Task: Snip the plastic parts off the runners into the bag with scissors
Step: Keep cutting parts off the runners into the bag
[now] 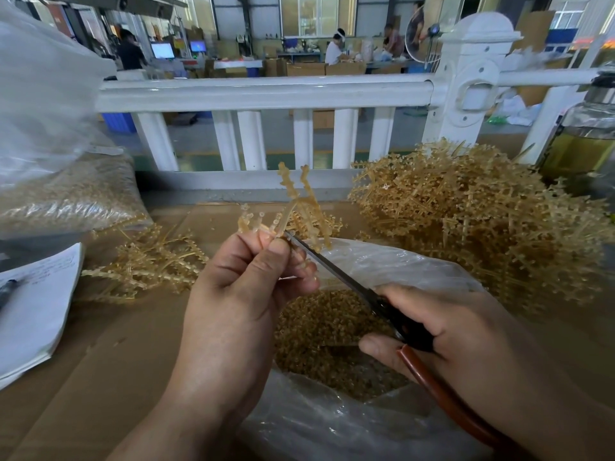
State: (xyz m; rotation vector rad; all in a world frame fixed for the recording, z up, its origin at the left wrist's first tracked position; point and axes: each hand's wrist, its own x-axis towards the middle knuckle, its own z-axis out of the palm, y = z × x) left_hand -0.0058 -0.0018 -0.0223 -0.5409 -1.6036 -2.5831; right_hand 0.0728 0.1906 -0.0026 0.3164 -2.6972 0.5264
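Observation:
My left hand (246, 291) pinches a tan plastic runner (299, 207) with small parts along its branches, holding it above the open clear bag (382, 261). My right hand (442, 331) grips the scissors (336, 271) by their dark handles. The blades point up and left, and their tip meets the runner beside my left fingertips. Inside the bag lies a heap of cut tan parts (329, 331). A reddish-brown handle loop (432, 387) runs down from my right hand.
A big pile of uncut runners (466, 221) sits at the right, a smaller pile of runners (149, 264) at the left. A filled bag (66, 194), a paper pad (33, 301), a bottle (582, 141) and a white railing (266, 91) surround the cardboard-covered table (100, 361).

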